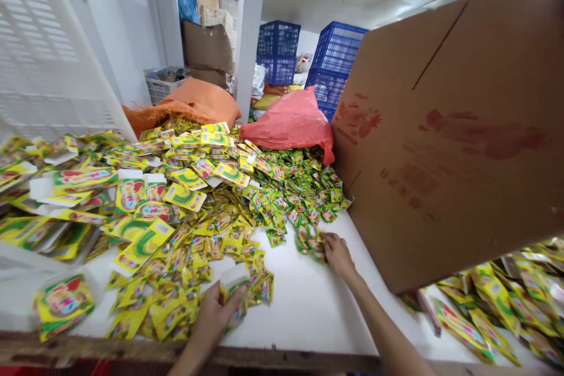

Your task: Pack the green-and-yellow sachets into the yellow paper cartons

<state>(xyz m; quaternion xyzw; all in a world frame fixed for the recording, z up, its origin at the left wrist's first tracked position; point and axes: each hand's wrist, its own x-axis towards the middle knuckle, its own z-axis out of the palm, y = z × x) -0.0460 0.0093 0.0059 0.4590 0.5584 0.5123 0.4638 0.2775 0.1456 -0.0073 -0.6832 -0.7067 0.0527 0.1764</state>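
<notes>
My left hand is closed around a small yellow-green candy box whose white flap stands up at the top. It is held low over the table, beside loose yellow candy packets. To the right, my right hand has its fingers curled on a few small green candy packets, slightly blurred. Behind them spreads a heap of green packets. Many yellow boxes with open white flaps are piled on the left. One box lies apart near the front left edge.
A large brown carton leans over the right side, with more yellow boxes beneath it. A red sack and an orange sack lie at the back. A white plastic crate stands left. Blue crates are stacked beyond.
</notes>
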